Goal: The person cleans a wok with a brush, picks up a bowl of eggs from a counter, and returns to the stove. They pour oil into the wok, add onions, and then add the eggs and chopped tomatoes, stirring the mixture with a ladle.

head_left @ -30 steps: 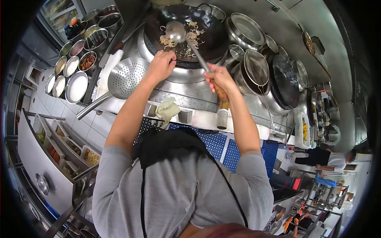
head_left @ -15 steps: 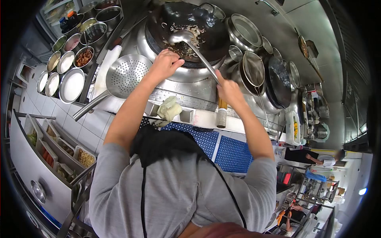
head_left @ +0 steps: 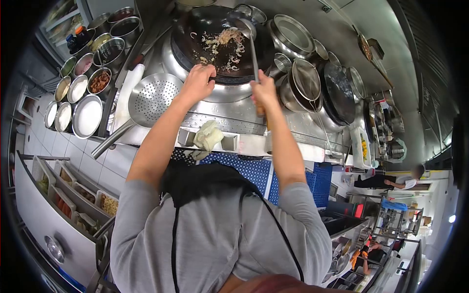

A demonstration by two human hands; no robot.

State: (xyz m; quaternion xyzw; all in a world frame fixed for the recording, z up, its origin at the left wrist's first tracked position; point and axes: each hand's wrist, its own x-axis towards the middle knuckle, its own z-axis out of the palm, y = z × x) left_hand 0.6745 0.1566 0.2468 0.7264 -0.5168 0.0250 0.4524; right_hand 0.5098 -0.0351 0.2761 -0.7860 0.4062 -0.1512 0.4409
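My right hand [head_left: 264,91] is closed round the long handle of a steel ladle [head_left: 254,56]; the wooden end of its grip shows below my fist. The ladle's bowl is at the far right inside a large dark wok [head_left: 202,41]. Chopped pieces, some pale and curved like onion slices, and a light brown clump [head_left: 229,36] lie in the wok. At the wok's near left rim, my left hand [head_left: 198,84] has its fingers curled over the edge, thumb apart. A perforated strainer [head_left: 151,95] rests beside my left forearm.
Left of the stove stand several metal pots of ingredients, one with brown chunks [head_left: 100,80]. A crumpled cloth [head_left: 208,136] sits at the counter's front edge. Right are stacked strainers [head_left: 307,80] and a second wok [head_left: 338,93]. Other people are visible farther right.
The ladle's bowl has moved from the wok's middle to its far right side, and its handle is now steeper. My right hand has shifted left. My left hand stays at the rim.
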